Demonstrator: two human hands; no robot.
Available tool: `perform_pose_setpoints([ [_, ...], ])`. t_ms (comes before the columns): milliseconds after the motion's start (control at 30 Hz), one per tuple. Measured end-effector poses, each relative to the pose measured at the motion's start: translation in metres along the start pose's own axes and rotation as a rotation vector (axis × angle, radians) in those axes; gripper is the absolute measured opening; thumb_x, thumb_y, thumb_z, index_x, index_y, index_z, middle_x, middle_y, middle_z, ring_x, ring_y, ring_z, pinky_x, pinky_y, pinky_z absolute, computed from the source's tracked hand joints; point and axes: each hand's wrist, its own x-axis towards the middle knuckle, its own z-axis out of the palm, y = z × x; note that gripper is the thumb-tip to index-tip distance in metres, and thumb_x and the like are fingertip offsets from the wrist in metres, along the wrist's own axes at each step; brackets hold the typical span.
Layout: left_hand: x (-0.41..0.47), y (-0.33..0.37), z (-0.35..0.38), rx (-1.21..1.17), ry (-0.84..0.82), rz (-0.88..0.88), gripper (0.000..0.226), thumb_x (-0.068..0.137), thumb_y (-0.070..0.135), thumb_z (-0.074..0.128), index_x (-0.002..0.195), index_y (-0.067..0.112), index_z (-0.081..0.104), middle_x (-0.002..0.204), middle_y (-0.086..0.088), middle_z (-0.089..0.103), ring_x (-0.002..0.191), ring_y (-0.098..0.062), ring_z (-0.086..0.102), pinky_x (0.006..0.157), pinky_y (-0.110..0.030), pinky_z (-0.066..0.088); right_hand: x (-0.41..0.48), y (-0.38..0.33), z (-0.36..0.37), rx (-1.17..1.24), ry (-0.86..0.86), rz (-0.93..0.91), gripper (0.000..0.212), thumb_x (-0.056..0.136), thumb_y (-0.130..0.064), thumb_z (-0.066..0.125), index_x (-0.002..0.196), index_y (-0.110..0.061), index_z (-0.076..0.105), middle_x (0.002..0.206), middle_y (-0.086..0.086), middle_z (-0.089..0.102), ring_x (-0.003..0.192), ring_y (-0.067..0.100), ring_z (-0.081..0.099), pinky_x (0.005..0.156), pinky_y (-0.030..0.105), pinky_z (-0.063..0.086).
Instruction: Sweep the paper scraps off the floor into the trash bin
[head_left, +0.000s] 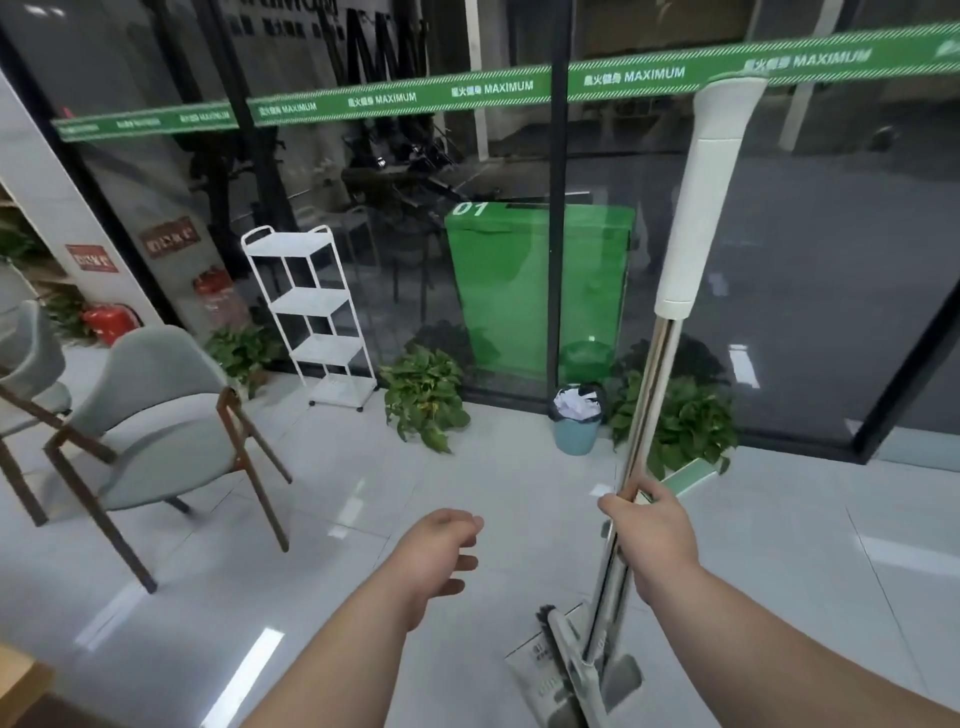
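Presently, head view. Right hand (649, 535) grips the broom handle (644, 415), with the dustpan (563, 675) at its foot. Left hand (441, 551) is loose and holds nothing. Paper scraps (574, 404) lie heaped inside the bin (575, 436). Judged: sweeping done; carry the set upright. Floor (363, 467): glossy pale tiles. Plants (423, 395) flank the bin; the rack (311, 312) and chair (156, 415) stand well left of it.

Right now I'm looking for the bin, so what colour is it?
Pale teal bin, with a black liner at the rim; the head view shows it best.
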Motion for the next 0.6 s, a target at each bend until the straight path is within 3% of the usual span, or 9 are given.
perform_pose_setpoints([
  [133, 0.088, 0.056, -0.045, -0.002, -0.008, 0.015, 0.019, 0.1, 0.034, 0.06, 0.114, 0.022, 0.065, 0.12, -0.003, 0.067, 0.104, -0.021, 0.071, 0.093, -0.042, 0.057, 0.052, -0.054, 0.067, 0.051, 0.015, -0.005, 0.062, 0.057, -0.038, 0.071, 0.117, -0.031, 0.06, 0.066, 0.0, 0.071, 0.062, 0.022, 0.073, 0.058, 0.035, 0.049],
  [300, 0.168, 0.118, -0.073, 0.004, -0.048, 0.026, 0.021, 0.1, 0.035, 0.06, 0.116, 0.022, 0.064, 0.12, -0.003, 0.067, 0.105, -0.021, 0.071, 0.095, -0.044, 0.058, 0.113, -0.113, 0.122, 0.066, 0.04, 0.021, 0.067, 0.053, -0.042, 0.07, 0.119, -0.034, 0.059, 0.056, -0.004, 0.069, 0.067, 0.023, 0.074, 0.062, 0.04, 0.053],
  [433, 0.225, 0.147, -0.083, -0.019, -0.058, 0.026, 0.023, 0.099, 0.035, 0.063, 0.117, 0.021, 0.064, 0.119, -0.003, 0.068, 0.104, -0.021, 0.072, 0.093, -0.043, 0.058, 0.156, -0.152, 0.157, 0.124, 0.07, -0.004, 0.056, 0.062, -0.035, 0.072, 0.117, -0.034, 0.06, 0.059, -0.005, 0.07, 0.071, 0.025, 0.074, 0.073, 0.048, 0.059],
  [533, 0.263, 0.161, -0.087, -0.026, -0.051, 0.006, 0.024, 0.098, 0.037, 0.064, 0.117, 0.021, 0.065, 0.119, -0.004, 0.068, 0.104, -0.023, 0.072, 0.092, -0.044, 0.059, 0.192, -0.176, 0.183, 0.165, 0.076, -0.012, 0.052, 0.07, -0.029, 0.077, 0.118, -0.033, 0.058, 0.076, -0.002, 0.07, 0.072, 0.023, 0.07, 0.081, 0.055, 0.06],
  [600, 0.29, 0.171, -0.09, -0.021, -0.034, -0.01, 0.023, 0.099, 0.036, 0.063, 0.116, 0.021, 0.065, 0.119, -0.005, 0.069, 0.106, -0.024, 0.072, 0.094, -0.046, 0.058, 0.221, -0.188, 0.199, 0.159, 0.07, -0.016, 0.035, 0.074, -0.026, 0.078, 0.102, -0.035, 0.058, 0.08, -0.001, 0.067, 0.072, 0.023, 0.067, 0.081, 0.055, 0.06],
])
